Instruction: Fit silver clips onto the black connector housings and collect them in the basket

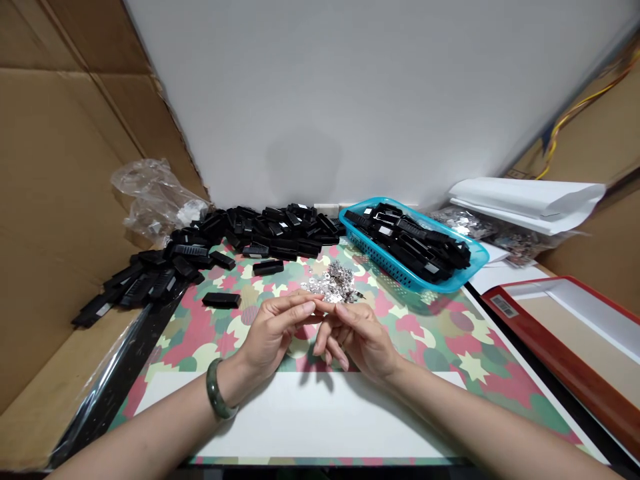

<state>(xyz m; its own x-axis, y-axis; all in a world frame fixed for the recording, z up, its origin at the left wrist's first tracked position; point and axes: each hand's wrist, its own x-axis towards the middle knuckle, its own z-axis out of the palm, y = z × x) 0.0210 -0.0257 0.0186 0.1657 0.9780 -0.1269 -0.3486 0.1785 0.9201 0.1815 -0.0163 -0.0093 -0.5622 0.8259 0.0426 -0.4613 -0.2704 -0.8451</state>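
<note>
My left hand (pixel 280 325) and my right hand (pixel 363 333) meet over the middle of the table, fingertips touching. The left thumb and fingers are pressed together; whatever lies between them is too small or hidden to name. The right thumb and index finger also pinch at the same spot, with the other right fingers curled below. Just beyond the fingertips lies a pile of small shiny metal pieces (pixel 336 280). Left of my hands, a single black plastic piece (pixel 221 301) rests on the patterned cloth (pixel 440 347), and another black piece (pixel 268 267) lies farther back.
A heap of black plastic pieces (pixel 280 230) spreads along the back left beside a clear plastic bag (pixel 150 193). At the back right stands a blue basket (pixel 357 241) full of similar pieces. A red-edged box (pixel 560 360) sits right; a white sheet (pixel 310 427) lies in front.
</note>
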